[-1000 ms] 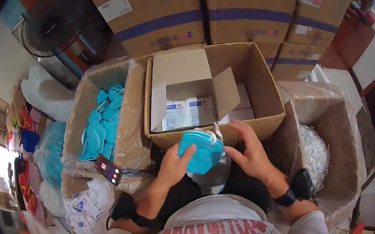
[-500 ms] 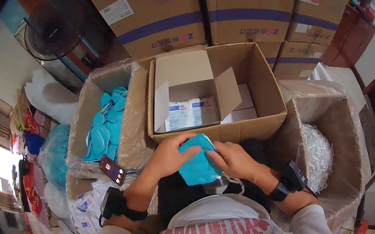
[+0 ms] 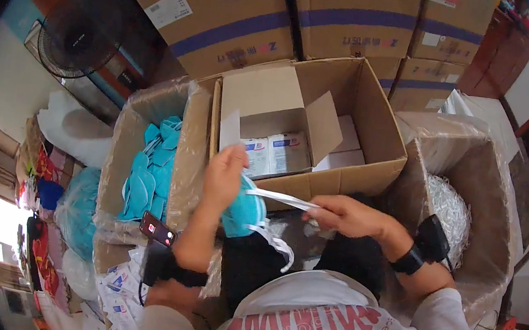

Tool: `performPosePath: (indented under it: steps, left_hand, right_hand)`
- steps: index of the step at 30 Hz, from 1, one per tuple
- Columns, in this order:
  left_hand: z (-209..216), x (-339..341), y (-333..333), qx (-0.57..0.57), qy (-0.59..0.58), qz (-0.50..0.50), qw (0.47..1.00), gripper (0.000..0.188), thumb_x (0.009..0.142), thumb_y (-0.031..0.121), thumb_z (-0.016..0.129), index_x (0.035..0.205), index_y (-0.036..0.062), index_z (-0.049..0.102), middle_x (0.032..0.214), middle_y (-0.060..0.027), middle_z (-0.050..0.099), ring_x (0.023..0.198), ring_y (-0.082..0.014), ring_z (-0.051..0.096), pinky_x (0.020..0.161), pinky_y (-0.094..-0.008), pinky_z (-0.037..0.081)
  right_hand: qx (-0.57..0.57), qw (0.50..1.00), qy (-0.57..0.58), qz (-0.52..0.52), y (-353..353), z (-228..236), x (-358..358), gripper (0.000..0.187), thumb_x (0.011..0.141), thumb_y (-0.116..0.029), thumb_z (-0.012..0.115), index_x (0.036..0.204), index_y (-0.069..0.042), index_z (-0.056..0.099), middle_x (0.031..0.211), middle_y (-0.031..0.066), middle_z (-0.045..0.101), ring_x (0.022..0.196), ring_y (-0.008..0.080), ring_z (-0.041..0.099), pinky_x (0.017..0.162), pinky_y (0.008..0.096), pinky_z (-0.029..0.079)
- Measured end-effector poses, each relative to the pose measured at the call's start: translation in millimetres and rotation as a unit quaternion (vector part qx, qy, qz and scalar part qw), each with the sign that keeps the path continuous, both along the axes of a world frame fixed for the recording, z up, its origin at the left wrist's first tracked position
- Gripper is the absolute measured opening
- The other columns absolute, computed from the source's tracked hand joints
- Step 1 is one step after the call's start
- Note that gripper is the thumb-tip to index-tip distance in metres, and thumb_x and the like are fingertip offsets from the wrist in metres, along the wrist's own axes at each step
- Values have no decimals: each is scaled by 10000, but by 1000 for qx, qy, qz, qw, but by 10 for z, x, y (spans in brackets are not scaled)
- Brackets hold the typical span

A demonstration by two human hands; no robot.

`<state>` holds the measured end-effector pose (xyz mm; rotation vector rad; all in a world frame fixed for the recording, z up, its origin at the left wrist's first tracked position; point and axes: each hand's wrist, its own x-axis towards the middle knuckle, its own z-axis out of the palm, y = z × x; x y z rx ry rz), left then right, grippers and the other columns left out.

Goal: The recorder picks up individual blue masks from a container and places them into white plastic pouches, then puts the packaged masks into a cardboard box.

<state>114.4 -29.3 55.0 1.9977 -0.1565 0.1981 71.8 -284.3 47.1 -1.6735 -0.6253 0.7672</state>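
2 bare hands work a teal cup-shaped face mask [image 3: 243,210]: the left hand [image 3: 224,176] grips its top while the right hand [image 3: 346,216] pinches its white elastic strap [image 3: 283,199] taut, in front of an open brown cardboard carton [image 3: 377,123] of small white boxes [image 3: 276,153].

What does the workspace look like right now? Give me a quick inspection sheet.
Surface: no table seen; work is done over the lap, among open cartons.
Job's things: teal cup mask at the left hand; its white strap stretched across to the right hand.
Clutter: left carton lined with plastic, holding stacked teal masks; middle carton with small white boxes; right carton with clear wrappers; printed packets at lower left.
Grip: left closed on the mask, right pinching the strap.
Cables: nothing seen.
Surroundings: sealed cartons stacked behind; a fan at upper left.
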Motion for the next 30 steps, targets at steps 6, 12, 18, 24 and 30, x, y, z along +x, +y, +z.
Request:
performPosePath:
  steps: [6,12,18,24,30]
  left_hand:
    - [262,10,298,71,52,-8,996,344,891,283,459,685,27,560,639,-13,520,596,-83,443,571,-233,367]
    - [272,-453,-35,192,295,-333,875,233,820,262,570,847,42,644,749,-66,624,727,-122,568,651,-290,448]
    - [70,-861,-296,-107,215,-274,931,236,870,193,492,1067,110,594,823,-114,621,654,-148,536,632,-246,434]
    - [-81,-827,-78,234,201,-400,863,274,889,288,452,986,80,602,822,-86,617,688,-139,533,643,-252,430]
    - [-269,-1262,-31,-13,415,-481,772,324,903,303,441,849,15,579,683,1,525,684,-62,468,608,-259,416]
  right_hand:
    - [25,993,117,20,-294,10,75,293,931,-300,369,888,-49,515,678,-18,456,596,65,450,545,218,395]
    - [32,995,87,-40,-201,-46,106,327,928,-336,361,873,-58,524,651,-28,430,570,54,402,520,186,361]
    - [48,994,-92,-39,262,-482,-301,281,914,-267,390,918,-17,518,801,171,568,747,271,556,698,366,433]
    - [-131,965,-182,138,356,52,-396,322,907,-323,363,947,-50,528,854,220,574,771,403,539,657,469,434]
    - [-37,953,-120,276,278,41,-590,332,917,-338,325,932,-52,493,824,204,569,757,397,539,649,465,422]
